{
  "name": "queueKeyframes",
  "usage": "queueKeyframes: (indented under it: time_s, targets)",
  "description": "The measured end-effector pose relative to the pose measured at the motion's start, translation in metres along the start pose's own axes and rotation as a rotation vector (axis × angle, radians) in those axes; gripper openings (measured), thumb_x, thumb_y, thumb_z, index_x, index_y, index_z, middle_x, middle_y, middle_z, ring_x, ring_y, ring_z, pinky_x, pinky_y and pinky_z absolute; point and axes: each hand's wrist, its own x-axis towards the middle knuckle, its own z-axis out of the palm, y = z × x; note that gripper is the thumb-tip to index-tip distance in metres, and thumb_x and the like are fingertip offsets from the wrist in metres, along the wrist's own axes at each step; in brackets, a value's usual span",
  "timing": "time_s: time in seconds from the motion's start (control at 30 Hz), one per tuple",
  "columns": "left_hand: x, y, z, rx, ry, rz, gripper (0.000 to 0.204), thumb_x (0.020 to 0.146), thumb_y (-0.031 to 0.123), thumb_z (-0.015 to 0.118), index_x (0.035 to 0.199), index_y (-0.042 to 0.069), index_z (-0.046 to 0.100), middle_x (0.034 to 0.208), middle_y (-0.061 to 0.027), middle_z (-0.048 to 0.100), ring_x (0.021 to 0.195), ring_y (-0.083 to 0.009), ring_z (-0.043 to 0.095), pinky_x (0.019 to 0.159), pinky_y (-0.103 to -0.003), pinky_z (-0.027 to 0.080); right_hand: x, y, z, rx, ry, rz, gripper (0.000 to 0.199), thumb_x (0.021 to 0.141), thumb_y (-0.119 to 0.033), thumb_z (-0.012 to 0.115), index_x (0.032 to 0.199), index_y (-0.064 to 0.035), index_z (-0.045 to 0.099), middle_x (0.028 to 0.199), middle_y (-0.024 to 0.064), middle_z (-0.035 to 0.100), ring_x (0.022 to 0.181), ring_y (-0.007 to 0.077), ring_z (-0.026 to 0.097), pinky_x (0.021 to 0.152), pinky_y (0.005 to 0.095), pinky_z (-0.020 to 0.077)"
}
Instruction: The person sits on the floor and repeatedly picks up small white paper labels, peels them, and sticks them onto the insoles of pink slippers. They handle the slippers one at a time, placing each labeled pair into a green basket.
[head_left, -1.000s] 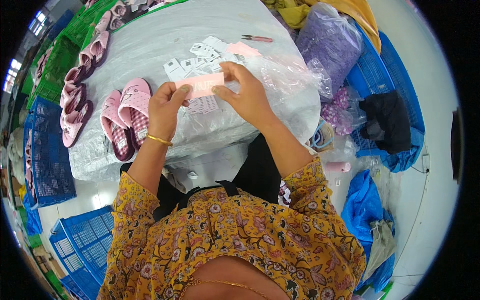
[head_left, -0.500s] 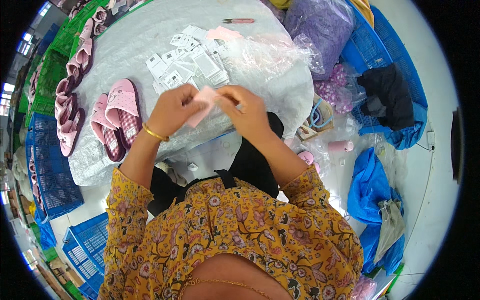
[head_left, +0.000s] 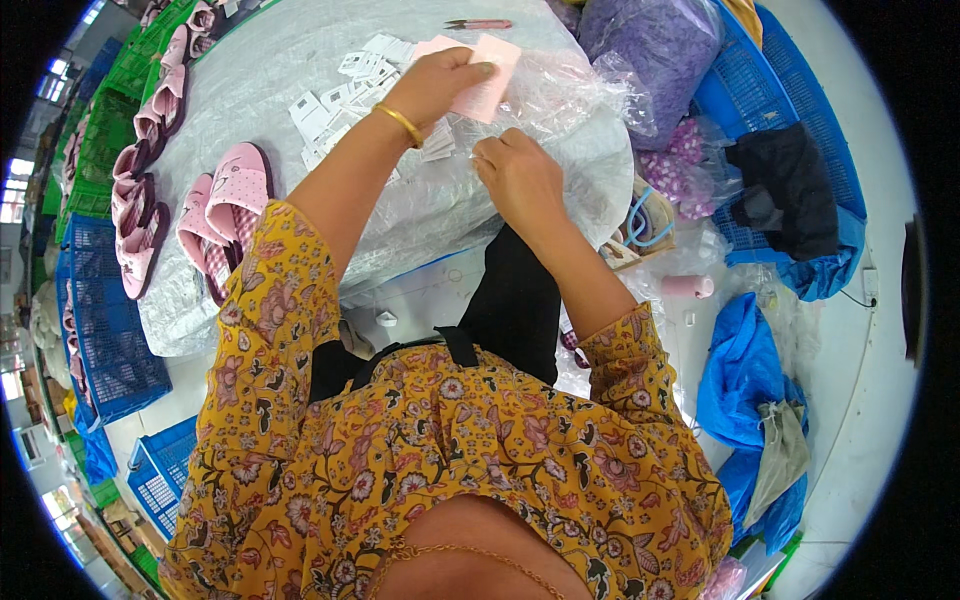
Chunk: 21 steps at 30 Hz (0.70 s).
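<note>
A pale pink card (head_left: 487,88) is gripped between the thumb and fingers of my left hand (head_left: 437,88), which reaches over the far part of the table. Beneath that hand lies a spread of white printed tags (head_left: 340,112), partly covered by my arm. Closer to me, my right hand (head_left: 522,180) hovers over the plastic-covered table (head_left: 440,225) with its fingers pinched together. Whatever they hold, if anything, is too small to make out. A pair of pink dotted slippers (head_left: 240,190) with checked insoles stands left of my left forearm, which hides part of it.
Small snips (head_left: 478,24) lie at the table's far side. More pink slippers (head_left: 140,250) line the left edge beside a blue crate (head_left: 120,330). A bagged purple bundle (head_left: 650,60), a cardboard box (head_left: 640,225) and a black cloth (head_left: 785,190) are on the right.
My left hand has carried the pink card away from me and to the right. My right hand has come off the card and shifted slightly right.
</note>
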Motion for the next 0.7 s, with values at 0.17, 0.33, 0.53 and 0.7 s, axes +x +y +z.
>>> queueKeyframes:
  time_s: [0.17, 0.33, 0.53, 0.7]
  targets:
    - [0.023, -0.023, 0.012, 0.034, -0.053, -0.165, 0.028, 0.097, 0.018, 0.056, 0.115, -0.003, 0.059, 0.106, -0.0150, 0.069, 0.093, -0.0183, 0.068, 0.083, -0.029, 0.054, -0.001, 0.007, 0.003, 0.020, 0.122, -0.111, 0.007, 0.079, -0.012, 0.068, 0.079, -0.0082, 0.062, 0.083, 0.0098, 0.058, 0.078, 0.0311, 0.061, 0.065, 0.0423, 0.0495]
    - [0.030, -0.040, 0.015, 0.057, 0.056, -0.208, 0.024, 0.095, 0.020, 0.057, 0.107, -0.001, 0.061, 0.098, -0.0112, 0.069, 0.084, -0.0153, 0.064, 0.077, -0.028, 0.051, -0.027, -0.029, -0.036, 0.474, -0.030, -0.032, 0.006, 0.083, -0.010, 0.066, 0.084, -0.0053, 0.061, 0.088, 0.0105, 0.061, 0.078, 0.0295, 0.063, 0.066, 0.0374, 0.0500]
    - [0.021, -0.034, 0.019, -0.088, 0.055, -0.159, 0.024, 0.095, 0.019, 0.056, 0.107, 0.000, 0.062, 0.097, -0.0085, 0.068, 0.085, -0.0171, 0.066, 0.076, -0.028, 0.050, -0.055, -0.049, -0.058, 1.011, -0.067, 0.311, 0.008, 0.092, -0.010, 0.062, 0.096, -0.0033, 0.059, 0.085, 0.0072, 0.066, 0.062, 0.0105, 0.055, 0.056, 0.0260, 0.0449]
    - [-0.024, -0.014, 0.002, -0.392, 0.218, 0.096, 0.027, 0.095, 0.018, 0.057, 0.113, -0.002, 0.057, 0.101, -0.0119, 0.066, 0.091, -0.0208, 0.066, 0.077, -0.030, 0.052, -0.058, -0.020, -0.057, 1.240, 0.250, 0.596, 0.011, 0.096, -0.014, 0.059, 0.101, -0.0038, 0.058, 0.082, 0.0063, 0.067, 0.051, 0.0020, 0.043, 0.047, 0.0172, 0.0352]
